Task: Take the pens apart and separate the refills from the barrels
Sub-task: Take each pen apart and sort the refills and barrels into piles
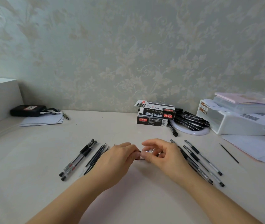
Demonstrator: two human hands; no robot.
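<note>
My left hand (118,158) and my right hand (161,156) meet at the middle of the table, and both pinch one clear-barrelled pen (146,151) that is mostly hidden between the fingers. Two clear barrels with black grips (77,159) lie to the left. Beside them, partly under my left hand, lies a bundle of thin dark refills (97,156). Several whole pens (202,160) lie to the right of my right hand. One lone refill (229,153) lies farther right.
Two stacked pen boxes (155,115) stand at the back, with a heap of black pens (190,121) on a white round dish beside them. A white storage box with papers (241,118) fills the right. A black device with cable (28,110) rests back left.
</note>
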